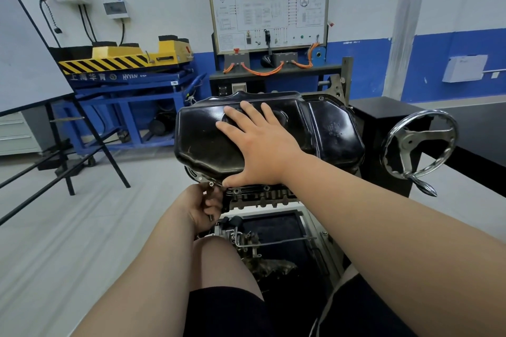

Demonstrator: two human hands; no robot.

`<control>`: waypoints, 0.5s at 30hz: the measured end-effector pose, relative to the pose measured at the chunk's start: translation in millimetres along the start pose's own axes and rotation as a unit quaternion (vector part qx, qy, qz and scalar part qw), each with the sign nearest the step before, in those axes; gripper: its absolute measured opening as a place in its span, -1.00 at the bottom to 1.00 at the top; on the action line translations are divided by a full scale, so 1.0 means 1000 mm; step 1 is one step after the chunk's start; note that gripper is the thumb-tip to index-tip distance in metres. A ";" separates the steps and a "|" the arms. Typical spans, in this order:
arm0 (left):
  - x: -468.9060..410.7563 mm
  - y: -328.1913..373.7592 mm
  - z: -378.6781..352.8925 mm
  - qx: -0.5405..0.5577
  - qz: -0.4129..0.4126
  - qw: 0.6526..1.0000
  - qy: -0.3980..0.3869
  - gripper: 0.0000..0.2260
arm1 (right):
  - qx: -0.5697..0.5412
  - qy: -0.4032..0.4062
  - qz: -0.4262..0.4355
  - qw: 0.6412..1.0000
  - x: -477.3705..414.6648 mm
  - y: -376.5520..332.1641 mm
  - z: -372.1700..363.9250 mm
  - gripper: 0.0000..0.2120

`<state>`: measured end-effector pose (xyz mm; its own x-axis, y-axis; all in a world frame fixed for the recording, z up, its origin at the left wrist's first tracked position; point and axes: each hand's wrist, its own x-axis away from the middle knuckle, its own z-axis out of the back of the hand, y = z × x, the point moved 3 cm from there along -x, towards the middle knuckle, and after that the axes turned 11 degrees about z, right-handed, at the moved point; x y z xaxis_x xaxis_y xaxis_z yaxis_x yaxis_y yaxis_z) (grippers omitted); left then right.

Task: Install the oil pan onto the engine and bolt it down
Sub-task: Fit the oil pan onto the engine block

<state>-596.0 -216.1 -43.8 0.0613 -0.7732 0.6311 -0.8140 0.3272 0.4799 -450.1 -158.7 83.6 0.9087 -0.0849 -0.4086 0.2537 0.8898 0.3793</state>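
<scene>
The room was a workshop with a white and blue wall (451, 8) and a grey floor (82, 227). A big white board (24, 63) leaned on black legs at the left side. A teaching board (267, 5) with wires and small pictures stood at the back. Next to it was a blue cart with a yellow and black striped top (123, 63). In the middle of the room, right in front of the person, sat the engine (262, 194) on its stand. The black oil pan (200, 139) lay on top of the engine with its round belly facing up. Its edge sat along the grey metal of the engine. A shiny metal wheel (420, 145) with a handle stuck out at the right side of the stand. The right hand (262, 148) lay flat on top of the pan. Its fingers were straight and spread wide, and its thumb reached down to the near edge of the pan. The pan was under this hand's palm, not gripped. The left hand (202, 205) was lower down, just below the pan's near left corner. Its fingers were curled around small metal pieces that looked like bolts. One bolt (211, 184) poked up from the fist and almost touched the pan's edge, close to the right thumb.
</scene>
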 end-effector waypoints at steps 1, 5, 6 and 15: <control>0.001 0.002 0.000 -0.002 -0.006 1.000 0.009 -0.69 | 0.000 0.000 0.000 1.000 0.000 0.000 0.000 0.02; 0.002 0.003 -0.001 0.035 -0.023 0.999 0.008 -0.71 | 0.003 -0.001 -0.001 1.000 0.000 -0.001 0.001 0.03; 0.001 0.002 -0.002 0.045 -0.027 0.999 0.008 -0.70 | 0.004 -0.002 -0.001 1.000 0.000 -0.001 0.001 0.03; 0.003 -0.002 -0.003 0.016 -0.041 0.998 0.034 -0.74 | 0.001 -0.005 -0.001 1.000 0.001 -0.001 0.001 0.02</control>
<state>-592.6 -218.1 -41.1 0.1668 -0.7579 0.6307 -0.8229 0.2454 0.5125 -449.3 -160.3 83.8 0.9120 -0.0908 -0.4000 0.2553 0.8890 0.3802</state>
